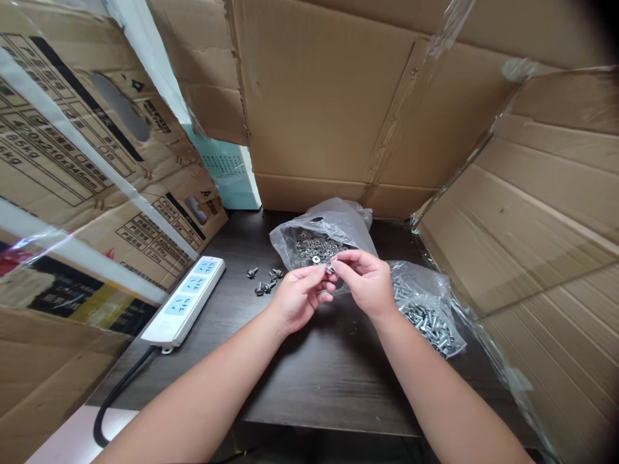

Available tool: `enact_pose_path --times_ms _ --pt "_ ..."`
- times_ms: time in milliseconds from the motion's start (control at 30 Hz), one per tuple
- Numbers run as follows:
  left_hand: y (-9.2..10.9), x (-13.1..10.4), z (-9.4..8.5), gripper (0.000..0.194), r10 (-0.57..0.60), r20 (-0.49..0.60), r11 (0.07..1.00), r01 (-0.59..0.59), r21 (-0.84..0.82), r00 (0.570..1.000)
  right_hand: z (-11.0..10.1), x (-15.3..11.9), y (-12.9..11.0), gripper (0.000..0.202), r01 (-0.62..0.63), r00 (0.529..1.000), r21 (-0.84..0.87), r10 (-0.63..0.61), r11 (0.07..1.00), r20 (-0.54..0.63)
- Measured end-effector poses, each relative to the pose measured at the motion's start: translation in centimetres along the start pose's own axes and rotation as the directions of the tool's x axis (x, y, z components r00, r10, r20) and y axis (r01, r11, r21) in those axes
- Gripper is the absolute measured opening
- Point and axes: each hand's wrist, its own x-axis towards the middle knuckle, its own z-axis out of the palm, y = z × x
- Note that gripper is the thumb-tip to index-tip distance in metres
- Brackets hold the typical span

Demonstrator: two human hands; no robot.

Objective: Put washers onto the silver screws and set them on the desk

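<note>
In the middle of the head view my left hand and my right hand meet fingertip to fingertip, both closed in a pinch. Between them is a small silver bolt, partly covered by the fingers; whether a washer sits on it I cannot tell. Just behind the hands lies an open plastic bag full of metal washers. Beside my right forearm a second clear bag holds many silver bolts. Left of my left hand, several bolts with washers on them lie loose on the dark table.
A white power strip with a black cable lies along the table's left side. Cardboard walls stand on the left, at the back and on the right. The dark wooden table ends close in front of me.
</note>
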Motion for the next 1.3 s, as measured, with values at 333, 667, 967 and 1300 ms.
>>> enact_pose_path --times_ms 333,667,967,1300 --pt "0.5 0.2 0.1 0.027 0.049 -0.158 0.999 -0.051 -0.012 0.986 -0.1 0.1 0.1 0.023 0.011 0.996 -0.077 -0.005 0.997 0.085" --pt "2.4 1.1 -0.8 0.031 0.238 -0.332 0.971 -0.235 0.05 0.913 1.8 2.0 2.7 0.018 0.012 0.925 -0.856 0.319 0.517 0.206" --pt "2.1 0.9 -0.6 0.031 0.241 -0.321 0.97 -0.224 0.089 0.916 3.5 3.5 3.4 0.026 -0.134 0.849 -0.947 0.526 0.292 0.042" --pt "1.7 0.8 -0.6 0.03 0.298 -0.272 0.943 -0.239 0.232 0.915 1.1 1.7 0.6 0.017 -0.055 0.939 -0.733 0.285 0.678 0.194"
